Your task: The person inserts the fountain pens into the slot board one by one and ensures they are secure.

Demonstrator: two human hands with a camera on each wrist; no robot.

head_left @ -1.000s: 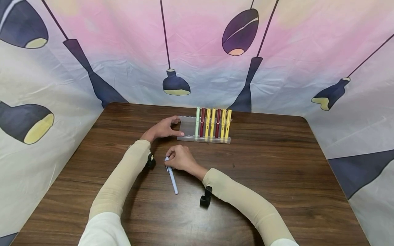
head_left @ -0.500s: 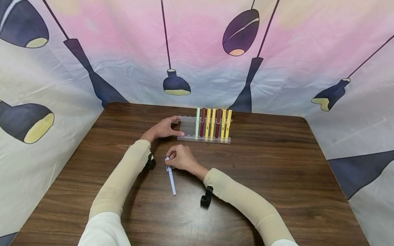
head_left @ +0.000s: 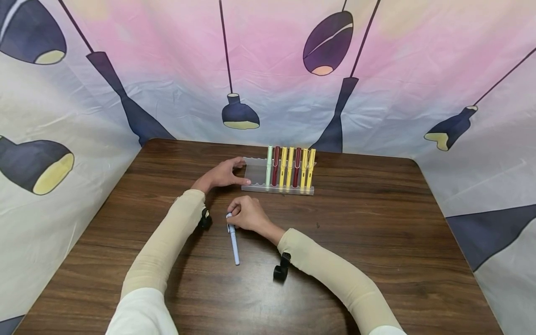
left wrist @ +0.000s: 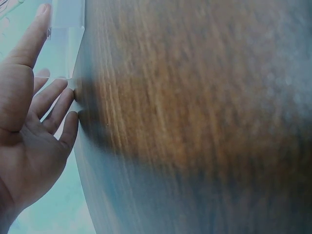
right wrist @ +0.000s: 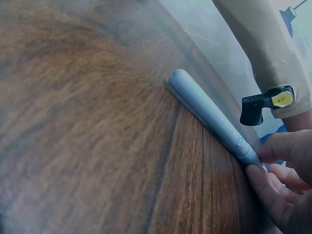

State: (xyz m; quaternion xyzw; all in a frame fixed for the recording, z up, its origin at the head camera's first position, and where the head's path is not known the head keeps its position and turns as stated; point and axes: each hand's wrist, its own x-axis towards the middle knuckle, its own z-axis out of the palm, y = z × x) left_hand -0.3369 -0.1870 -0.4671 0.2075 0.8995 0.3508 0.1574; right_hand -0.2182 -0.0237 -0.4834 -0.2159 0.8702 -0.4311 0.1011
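Note:
My left hand lies at the left end of a clear pen rack, its thumb on the front ledge and its fingertips by the back corner. In the left wrist view the fingers of that hand are spread and nearly straight beside the rack's edge. My right hand pinches the capped clip end of a pale blue pen between thumb and fingers. The pen's other end points toward the near side, close over the table. Several pens, one mint green, the others dark red and yellow, stand side by side in the rack.
The brown wooden table reaches back to a printed cloth with lamp drawings. The rack's left slots hold no pens. Black wrist-worn cameras sit on both sleeves.
The pale blue pen's lower end has swung slightly left from its angle a second ago, while my right hand shifted very slightly. My left hand and the rack stay in place.

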